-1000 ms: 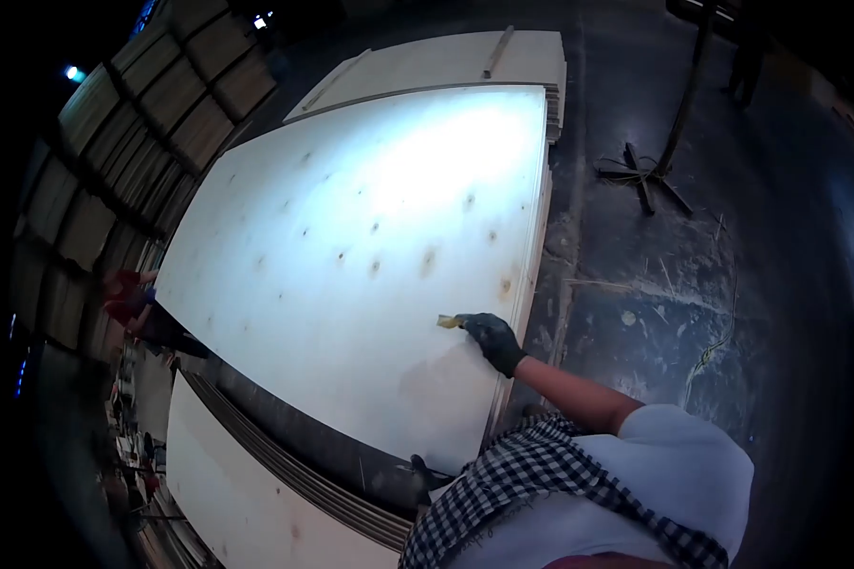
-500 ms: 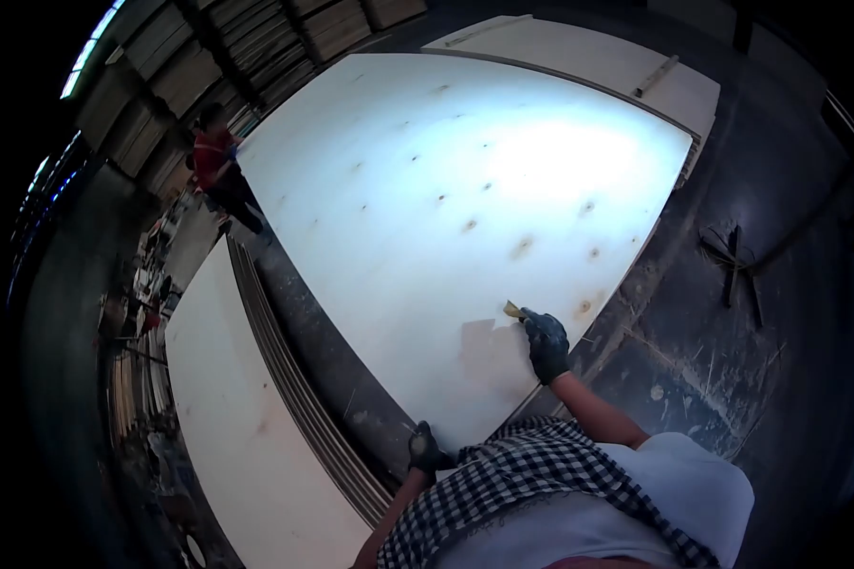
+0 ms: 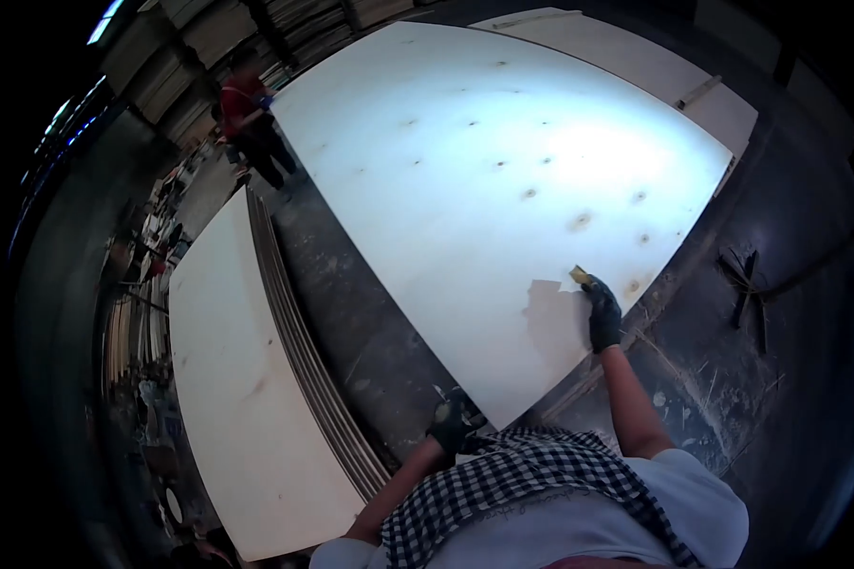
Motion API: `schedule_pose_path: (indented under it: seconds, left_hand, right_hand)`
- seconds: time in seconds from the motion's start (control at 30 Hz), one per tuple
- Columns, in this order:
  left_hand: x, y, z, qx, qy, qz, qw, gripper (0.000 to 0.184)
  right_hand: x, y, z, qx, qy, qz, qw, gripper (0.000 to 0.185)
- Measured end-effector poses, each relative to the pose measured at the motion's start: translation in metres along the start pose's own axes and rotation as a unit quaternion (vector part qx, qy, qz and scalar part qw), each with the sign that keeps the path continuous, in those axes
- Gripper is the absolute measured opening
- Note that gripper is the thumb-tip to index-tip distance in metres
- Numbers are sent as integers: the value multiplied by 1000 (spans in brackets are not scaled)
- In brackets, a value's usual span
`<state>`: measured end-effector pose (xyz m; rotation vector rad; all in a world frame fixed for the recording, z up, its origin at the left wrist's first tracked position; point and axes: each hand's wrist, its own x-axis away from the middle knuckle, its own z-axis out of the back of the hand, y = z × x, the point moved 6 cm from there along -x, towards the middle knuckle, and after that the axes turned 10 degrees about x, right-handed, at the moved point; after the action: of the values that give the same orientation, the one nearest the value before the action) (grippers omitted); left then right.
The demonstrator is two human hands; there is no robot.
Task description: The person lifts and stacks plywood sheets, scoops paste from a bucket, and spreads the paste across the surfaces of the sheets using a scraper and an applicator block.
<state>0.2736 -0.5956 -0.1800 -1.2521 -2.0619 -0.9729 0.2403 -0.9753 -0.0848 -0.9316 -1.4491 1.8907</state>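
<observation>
A large pale plywood sheet [image 3: 417, 228], dotted with brown knots, stretches out in front of me. My right hand [image 3: 604, 318], in a dark glove, is closed on a small flat yellowish piece [image 3: 579, 275] like a scraper. It is over the right side of the sheet, and a shadow falls on the wood to its left. My left hand [image 3: 453, 422], also in a dark glove, is low beside the sheet's near left edge. Its fingers are dark and unclear, so whether it grips anything cannot be seen.
On the left lies a stack of pale sheets [image 3: 228, 379], with a floor gap beside it. Another sheet [image 3: 636, 66] lies beyond. A person in red [image 3: 242, 114] stands at the far left edge. Dark strips [image 3: 745, 289] lie on the floor at right.
My view has shifted, so the sheet sits farther up and right. My right hand, still holding the yellowish piece, appears farther up and right. My left hand appears slightly higher and farther right.
</observation>
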Motion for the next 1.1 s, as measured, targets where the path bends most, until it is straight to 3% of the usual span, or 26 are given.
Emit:
schedule_pose_path:
  seconds: [0.03,0.13,0.2,0.23,0.33,0.37,0.4,0.43,0.47,0.53,0.57,0.67,0.7,0.83,0.93,0.97,1.03,1.1]
  left_hand:
    - [0,5,13,16,-37,13,999,31]
    - [11,39,78,43,-27,-5,999,42]
    - [19,75,147,79,-134,14,988,43]
    - [29,97,178,101,-170,23,980,41]
    - [89,195,232,174,-375,13,910,30]
    - [99,216,248,174,-219,-40,959,29]
    - [120,237,259,165,-55,-90,981,32]
    - [144,248,232,140,42,-125,981,31]
    - [135,257,239,132,-33,-97,986,30]
    - [106,283,254,112,-192,-35,974,30]
    - [108,298,248,-5,-29,-108,994,29]
    - [72,335,226,-45,-75,3,996,29]
    - [74,354,205,-153,-46,-78,984,24]
    - [14,430,191,-408,-41,-135,902,20]
    - [-18,485,185,-379,0,-65,923,24]
    - [-52,507,213,-412,-21,-98,906,32]
    - [-78,549,215,-395,-31,-73,915,38]
    - [-104,591,215,-449,-65,-87,887,34]
  right_hand:
    - [-2,4,0,-9,7,-6,1000,35]
    - [-7,4,-1,-84,6,1,996,39]
    - [-1,23,-4,-186,31,-74,979,39]
    - [14,-1,-14,-213,32,-83,973,39]
    - [77,-29,-93,-324,6,-105,940,40]
    - [82,9,-115,-360,-30,-107,926,42]
    - [100,-34,-150,-362,-41,-116,924,40]
    - [106,-31,-168,-382,-33,-155,911,39]
    - [116,-36,-191,-397,-27,-200,895,38]
    - [122,-70,-237,-387,-69,-173,903,36]
    - [123,-79,-258,-373,-87,-178,906,37]
    - [117,-101,-302,-327,-133,-179,918,37]
    - [111,-103,-316,-311,-149,-177,922,37]
    - [54,-83,-366,-260,-57,-194,944,35]
    - [-3,-83,-403,-237,-18,-199,951,33]
    - [-26,-81,-416,-225,-8,-204,953,32]
    - [-79,-75,-440,-213,4,-189,959,32]
    - [-133,-67,-459,-190,21,-182,965,30]
